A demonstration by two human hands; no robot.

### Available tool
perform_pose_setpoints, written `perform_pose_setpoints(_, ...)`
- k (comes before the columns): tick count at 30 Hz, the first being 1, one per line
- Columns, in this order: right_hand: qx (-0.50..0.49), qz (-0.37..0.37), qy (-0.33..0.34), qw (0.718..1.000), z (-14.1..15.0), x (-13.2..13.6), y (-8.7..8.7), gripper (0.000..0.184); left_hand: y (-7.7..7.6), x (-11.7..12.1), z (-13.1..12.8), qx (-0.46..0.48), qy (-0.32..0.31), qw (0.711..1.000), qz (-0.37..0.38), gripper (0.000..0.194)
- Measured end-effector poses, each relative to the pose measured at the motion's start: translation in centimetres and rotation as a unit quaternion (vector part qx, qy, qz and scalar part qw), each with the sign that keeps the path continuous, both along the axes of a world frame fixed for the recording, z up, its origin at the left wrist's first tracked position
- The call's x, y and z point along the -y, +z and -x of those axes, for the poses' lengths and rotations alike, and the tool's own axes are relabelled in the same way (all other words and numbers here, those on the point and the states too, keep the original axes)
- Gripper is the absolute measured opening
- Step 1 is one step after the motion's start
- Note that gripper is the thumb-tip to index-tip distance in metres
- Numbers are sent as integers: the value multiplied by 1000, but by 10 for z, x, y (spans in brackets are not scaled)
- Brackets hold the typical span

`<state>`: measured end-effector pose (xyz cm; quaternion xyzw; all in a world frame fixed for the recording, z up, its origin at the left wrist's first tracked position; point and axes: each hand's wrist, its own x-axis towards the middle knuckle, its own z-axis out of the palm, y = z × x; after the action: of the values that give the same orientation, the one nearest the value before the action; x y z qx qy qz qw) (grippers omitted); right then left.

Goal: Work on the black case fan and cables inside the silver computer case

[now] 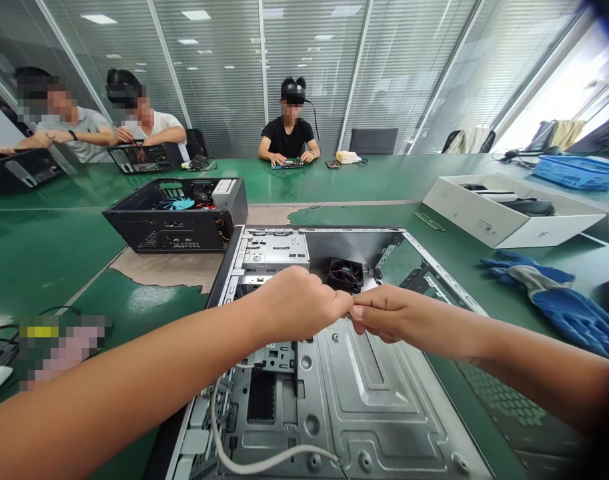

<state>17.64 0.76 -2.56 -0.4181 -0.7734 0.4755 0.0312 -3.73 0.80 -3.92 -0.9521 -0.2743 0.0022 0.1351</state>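
An open silver computer case (404, 427) lies on the green table in front of me, its bare metal floor facing up. Above its middle, my left hand (301, 303) is closed, and its fingertips meet those of my right hand (394, 313). The right fingers are also pressed together. Whatever lies between the fingertips, if anything, is hidden. Just behind the hands sits a black case fan (345, 275) with thin wires. A metal drive cage (279, 248) fills the far left corner. Along the near left side curves a thick white cable (269, 462).
Beyond on the left stands a black computer case (184, 230) with a blue fan. To the right are a white box (504, 223), blue work gloves (559, 300), a small green circuit stick (429, 221) and a blue basket (579, 172). Three people work across the table.
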Motion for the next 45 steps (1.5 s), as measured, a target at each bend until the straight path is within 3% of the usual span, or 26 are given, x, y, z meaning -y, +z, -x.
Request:
perform_pose_setpoints(2, -29, 53, -22, 998, 0, -1, 0, 48, 0, -2, 0, 3, -13, 1000, -12, 11)
perform_pose_setpoints(4, -29, 40, -20, 999, 0, -1, -3, 46, 1, -4, 0, -3, -7, 1000, 16, 9)
perform_pose_setpoints(6, -1, -44, -2, 999, 0, -2, -8, 43, 3, -6, 0, -11, 29, 997, 68, 16)
perform_pose_setpoints(8, 43, -181, 13, 982, -2, -2, -16, 36, 6, -7, 0, -15, 70, 989, 131, 28)
perform_pose_setpoints(10, 61, -329, 52, 941, -5, -1, -25, 21, 9, -9, 0, -18, 81, 978, 190, 33)
perform_pose_setpoints(13, 88, -513, 154, 840, -8, 1, -35, 30, 12, -12, 0, -32, 70, 963, 258, 35)
perform_pose_setpoints(15, 91, -575, 184, 792, -8, 2, -37, 35, 12, -13, 0, -40, 60, 957, 283, 36)
perform_pose_setpoints(16, 90, -583, 189, 785, -7, 3, -37, 37, 13, -13, 0, -43, 57, 956, 286, 36)
perform_pose_setpoints(18, 84, -551, 179, 811, -3, 5, -36, 40, 12, -11, 0, -45, 65, 960, 269, 38)
perform_pose_setpoints(22, 67, -332, 89, 937, 2, 8, -29, 42, 8, -3, -1, -56, 94, 982, 156, 25)
perform_pose_setpoints(25, 11, -197, 38, 980, 2, 6, -22, 46, 2, 1, 1, -32, 60, 995, 79, 11)
perform_pose_setpoints(29, -84, -11, -29, 996, 0, 1, -20, 52, -4, 0, 3, 11, 32, 999, 1, 3)
perform_pose_setpoints(32, -174, 118, -63, 976, -1, -1, -24, 53, -5, 0, 3, 35, 16, 998, -43, 6)
perform_pose_setpoints(34, -214, 164, -74, 960, -1, -2, -26, 51, -4, 0, 3, 36, 11, 998, -56, 9)
perform_pose_setpoints(36, -221, 171, -77, 957, -1, -2, -28, 50, -2, 0, 3, 23, 17, 999, -46, 11)
perform_pose_setpoints(38, -189, 129, -71, 971, 0, -3, -27, 48, 0, -2, 4, 4, 30, 999, -13, 11)
perform_pose_setpoints(41, -83, -48, -41, 995, 1, -4, -26, 40, 2, -6, 3, -18, 59, 997, 35, 16)
perform_pose_setpoints(45, 33, -302, 47, 951, 5, -4, -32, 21, 2, -8, 0, -44, 81, 992, 81, 23)
